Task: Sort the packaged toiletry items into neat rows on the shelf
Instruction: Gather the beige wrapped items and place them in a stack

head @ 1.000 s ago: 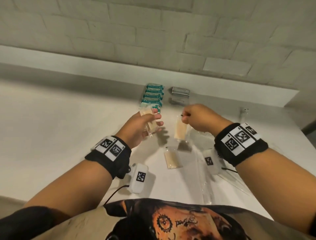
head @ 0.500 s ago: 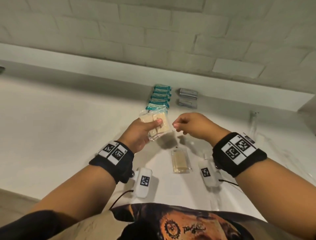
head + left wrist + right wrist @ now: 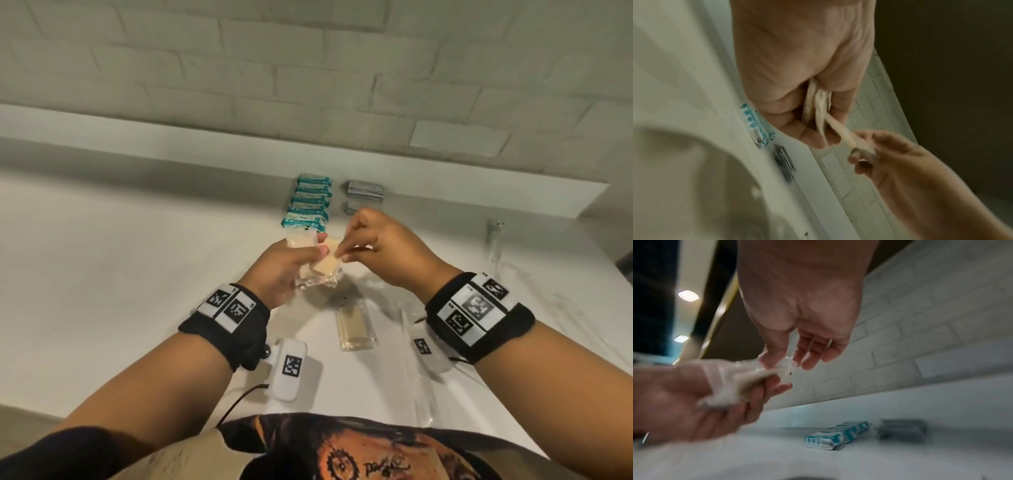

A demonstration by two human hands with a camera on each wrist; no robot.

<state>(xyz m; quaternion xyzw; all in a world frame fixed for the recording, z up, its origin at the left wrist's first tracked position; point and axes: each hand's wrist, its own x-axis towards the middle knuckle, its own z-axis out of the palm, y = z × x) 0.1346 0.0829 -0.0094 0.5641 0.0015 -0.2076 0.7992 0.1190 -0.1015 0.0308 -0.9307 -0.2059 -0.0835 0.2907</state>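
Above the white shelf (image 3: 144,274), the left hand (image 3: 281,270) grips a small sheaf of clear-wrapped beige packets (image 3: 317,270), thumb on top and fingers curled underneath, holding them clear of the surface. The right hand (image 3: 383,250) meets it from the other side: its thumb and forefinger pinch the near edge of one beige packet (image 3: 846,138) that fans out from the bunch, while its other fingers hang loosely. In the left wrist view that packet angles away from the rest of the sheaf, which stays pressed between the left thumb and fingers. One more beige packet (image 3: 354,325) lies flat on the shelf below the hands, between the two wrists. Farther back, against the raised ledge (image 3: 205,154) at the foot of the white brick wall (image 3: 239,68), a row of teal-and-white packets (image 3: 310,202) runs front to back, overlapped like tiles, and just to its right sits a shorter row of grey packets (image 3: 364,190), partly hidden by the right hand. A crumpled clear plastic bag (image 3: 416,383) lies on the shelf under the right wrist. Both wrists wear black bands carrying square marker tags.
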